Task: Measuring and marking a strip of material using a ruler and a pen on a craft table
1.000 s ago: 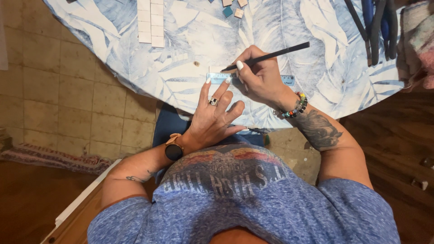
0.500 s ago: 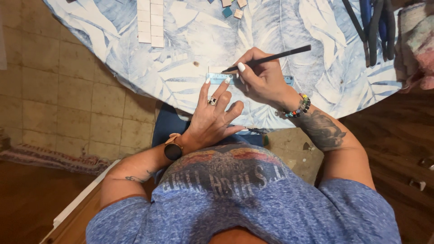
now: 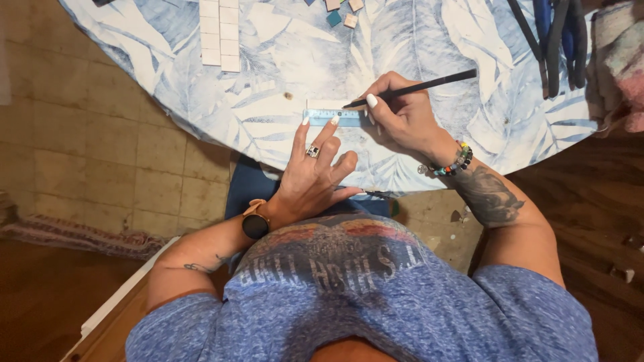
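**Desk:** What does the overhead view show at the round table [image 3: 469, 144]?

**Photographer:** A person seated at its near edge, over a cloth printed with pale blue leaves. The left hand [image 3: 315, 175] lies spread and unclenched, two fingertips pressing a small light-blue ruler [image 3: 334, 118] flat onto the cloth. The right hand [image 3: 401, 114] is closed around a dark pencil [image 3: 414, 88], its tip touching the ruler's upper edge, its shaft slanting up to the right.

**Desk:** And around them?

**Photographer:** A strip of white square tiles [image 3: 220, 33] lies in two columns near the far left of the table, well apart from the hands. A few loose tiles [image 3: 341, 12], tan and teal, sit at the top edge. Blue-handled pliers [image 3: 557, 40] rest far right, beside a folded cloth [image 3: 620, 64]. A dark-faced watch [image 3: 255, 224] circles the left wrist, a beaded bracelet [image 3: 456, 161] the right.
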